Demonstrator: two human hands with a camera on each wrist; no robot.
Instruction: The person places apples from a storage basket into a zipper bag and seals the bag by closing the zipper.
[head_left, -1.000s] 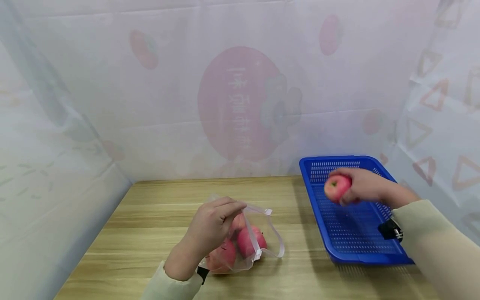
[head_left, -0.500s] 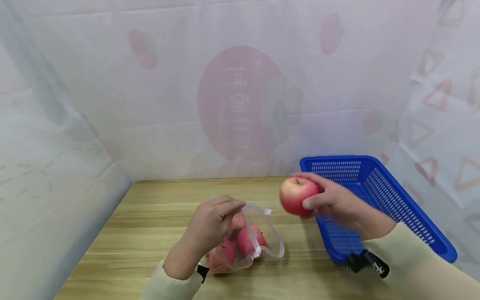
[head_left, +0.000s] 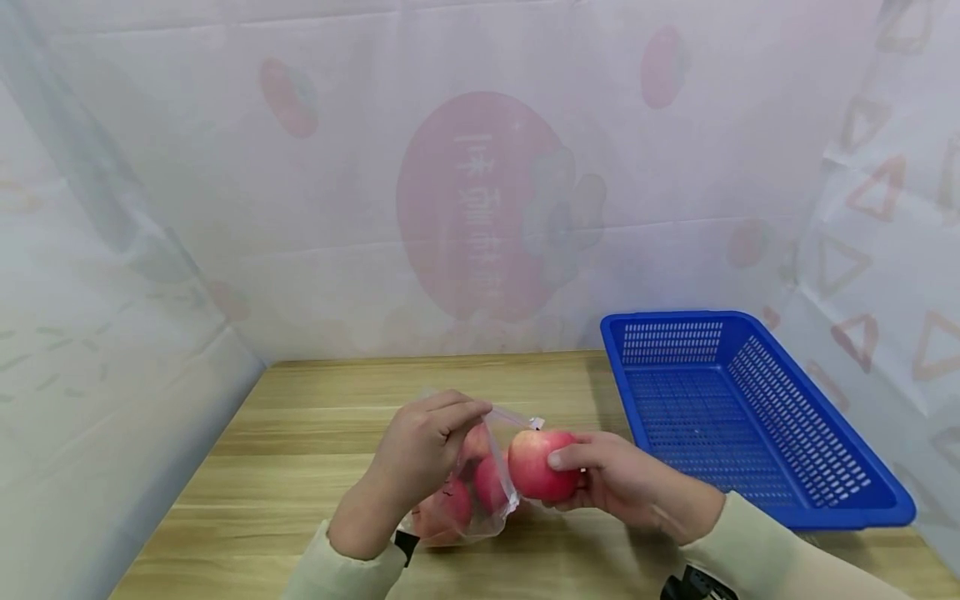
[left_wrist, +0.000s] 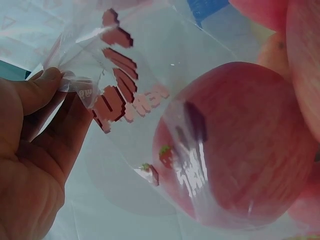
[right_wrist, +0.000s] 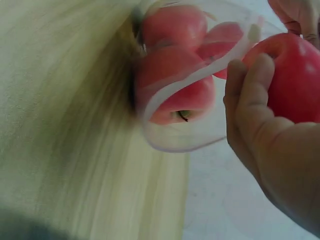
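Note:
A clear zip bag [head_left: 480, 529] with red lettering lies on the table with several red apples [head_left: 444, 508] inside, its mouth facing right. My left hand [head_left: 423, 450] pinches the bag's upper edge between thumb and fingers, and the left wrist view shows the film [left_wrist: 75, 82] bunched in that pinch. In my right hand [head_left: 626, 479] I grip another red apple [head_left: 542, 464], right at the bag's open mouth. The right wrist view has fingers [right_wrist: 257, 95] curled round this apple, beside the bag's white zip strip [right_wrist: 187, 80].
A blue perforated plastic basket [head_left: 720, 417] stands on the right of the wooden table [head_left: 322, 425]; no apples show in it. White printed sheeting [head_left: 337, 192] closes off the back and both sides.
My right hand has carried the apple from over the blue basket leftward and down to the bag's mouth. The basket has come into fuller view. My left hand stays in place, pinching the bag.

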